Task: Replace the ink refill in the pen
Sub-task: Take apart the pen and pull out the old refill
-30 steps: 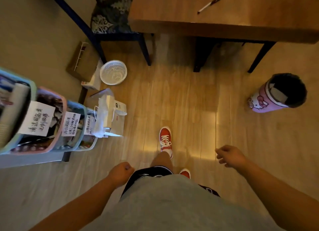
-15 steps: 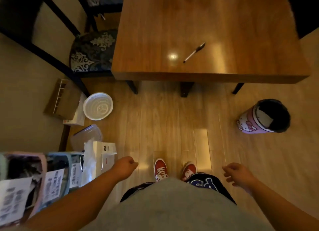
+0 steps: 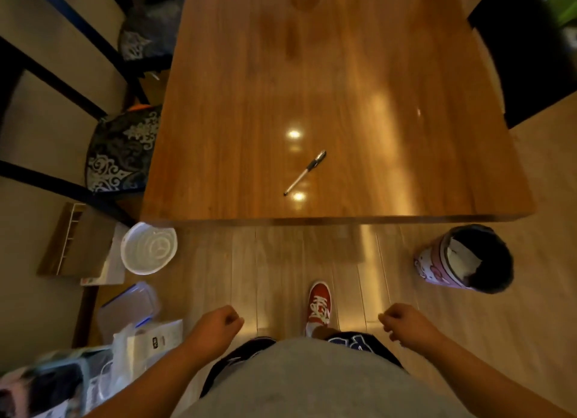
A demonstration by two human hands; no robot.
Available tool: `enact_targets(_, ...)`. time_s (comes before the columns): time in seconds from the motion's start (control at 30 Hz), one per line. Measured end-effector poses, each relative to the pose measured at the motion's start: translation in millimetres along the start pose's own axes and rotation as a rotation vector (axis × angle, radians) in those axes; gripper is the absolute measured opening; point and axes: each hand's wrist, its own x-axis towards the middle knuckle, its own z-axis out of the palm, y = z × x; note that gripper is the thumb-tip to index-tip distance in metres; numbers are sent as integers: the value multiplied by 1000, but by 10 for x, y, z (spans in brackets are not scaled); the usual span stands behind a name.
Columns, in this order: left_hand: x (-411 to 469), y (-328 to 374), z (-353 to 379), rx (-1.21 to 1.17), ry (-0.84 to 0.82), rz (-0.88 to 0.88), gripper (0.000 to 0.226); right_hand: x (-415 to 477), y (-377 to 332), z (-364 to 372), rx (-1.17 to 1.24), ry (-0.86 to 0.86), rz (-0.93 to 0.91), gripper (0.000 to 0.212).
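A pen (image 3: 305,173) with a pale barrel and a dark cap lies slanted on the wooden table (image 3: 406,155), near its front edge. No separate refill shows. My left hand (image 3: 216,327) hangs low at the left, loosely curled into a fist with nothing in it. My right hand (image 3: 406,325) hangs at the right, also curled and holding nothing. Both hands are well short of the table, above the floor, far from the pen.
A pink bin (image 3: 462,258) stands on the floor right of me. A white basket (image 3: 149,252), a clear lidded box (image 3: 128,305), bags and a labelled rack (image 3: 46,383) crowd the left. A cushioned chair (image 3: 121,150) is at the table's left side. My red shoe (image 3: 319,305) steps forward.
I have walked toward the table; it and the pen now fill more of the view and sit lower. Both hands stayed curled at my sides.
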Motion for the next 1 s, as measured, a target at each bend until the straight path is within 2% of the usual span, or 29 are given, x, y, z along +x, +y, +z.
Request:
enact_targets(0.23,218,1133,-309,61,155,267,8,297,-1371,-544,-118,-38,-392,9)
enact_targets(0.4,530,1838,-610,142,306,454,18,484,-2046,-757,-115,-44,-509,4)
enact_targets(0.5,807,2167,-764,227,369,468,27,642,-2335,-846,-70,-32,-485,8)
enact_targets(0.6,1114,2429,-910,277,391,465,25,846,-2557,-891,-18,-5,-413,17)
enact_targets(0.77,1551,2700,-1081,335,302,410,27,1218,-2833,-910,125,96,-264,19)
enact_targets(1.0,1835,2812,-1156,490,187,511,24,1527,-3003,-843,372,128,-61,22)
